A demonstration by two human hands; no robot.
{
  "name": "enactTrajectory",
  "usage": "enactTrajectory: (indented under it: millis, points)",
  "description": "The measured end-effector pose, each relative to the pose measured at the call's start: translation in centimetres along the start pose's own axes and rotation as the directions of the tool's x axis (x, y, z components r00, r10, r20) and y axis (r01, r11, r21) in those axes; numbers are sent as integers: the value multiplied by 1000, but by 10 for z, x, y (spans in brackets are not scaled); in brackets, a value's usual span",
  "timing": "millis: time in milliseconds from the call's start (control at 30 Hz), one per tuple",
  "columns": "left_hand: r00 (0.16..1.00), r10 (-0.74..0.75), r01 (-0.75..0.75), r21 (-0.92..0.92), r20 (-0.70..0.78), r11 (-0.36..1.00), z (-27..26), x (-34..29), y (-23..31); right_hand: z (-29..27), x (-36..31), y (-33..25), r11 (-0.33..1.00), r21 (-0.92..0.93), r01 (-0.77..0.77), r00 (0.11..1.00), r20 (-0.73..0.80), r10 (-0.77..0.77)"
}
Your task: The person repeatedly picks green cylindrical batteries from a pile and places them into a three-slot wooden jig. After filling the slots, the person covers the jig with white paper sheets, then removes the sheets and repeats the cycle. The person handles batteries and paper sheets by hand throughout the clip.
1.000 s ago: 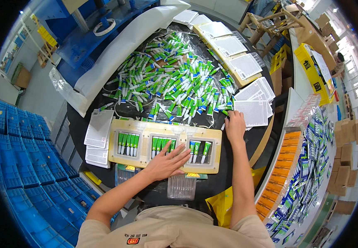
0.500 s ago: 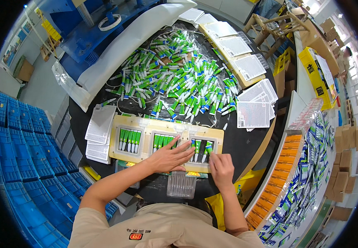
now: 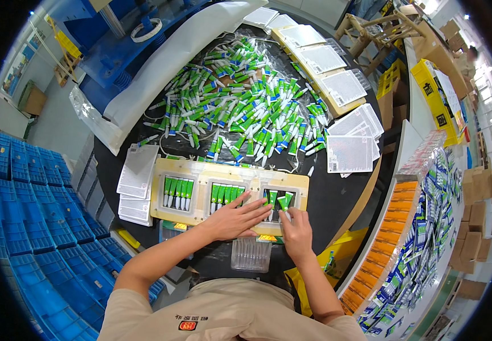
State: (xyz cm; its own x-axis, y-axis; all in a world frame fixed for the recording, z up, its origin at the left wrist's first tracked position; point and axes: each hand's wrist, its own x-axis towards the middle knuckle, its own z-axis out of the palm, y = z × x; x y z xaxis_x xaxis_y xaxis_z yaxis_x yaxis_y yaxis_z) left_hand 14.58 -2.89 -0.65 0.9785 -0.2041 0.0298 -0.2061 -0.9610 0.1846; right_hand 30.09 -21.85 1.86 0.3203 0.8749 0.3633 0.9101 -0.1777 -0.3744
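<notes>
A pale wooden jig (image 3: 200, 170) with three pockets lies on the round black table. Its left and middle pockets hold rows of green-and-white tubes (image 3: 176, 192). My left hand (image 3: 231, 219) rests flat, fingers spread, on the jig between the middle and right pockets. My right hand (image 3: 296, 230) is at the right pocket, its fingertips pinching a tube (image 3: 285, 203) among a few tubes standing there. A big heap of the same tubes (image 3: 240, 113) covers the table's far side.
Stacks of white backing cards (image 3: 135, 173) lie left of the jig and more (image 3: 351, 150) at the right. A clear plastic tray (image 3: 250, 254) sits near my chest. Blue crates (image 3: 24, 227) stand left; shelves of packed tubes (image 3: 422, 238) stand right.
My right hand came back from the card stacks at the far right edge to the jig's right pocket. My left hand stayed flat on the jig, shifting slightly right.
</notes>
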Motion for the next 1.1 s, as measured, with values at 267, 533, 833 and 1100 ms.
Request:
enactTrajectory:
  millis: [267, 533, 833, 1100]
  points:
    - [998, -36, 36, -7, -47, 999, -2, -9, 8, 10, 28, 21, 997, 46, -64, 996, -64, 67]
    - [981, 49, -59, -49, -186, 997, -1, 35, 19, 60, 172, 143, 804, 18, -594, 803, -40, 595]
    - [937, -240, 172, -263, -255, 950, -18, 30, 2, 29, 147, 124, 720, 141, -679, 718, -77, 692]
    - [614, -667, 482, -469, -422, 740, -39, -47, -6, -26, -12, 29, 996, -21, -91, 989, -116, 87]
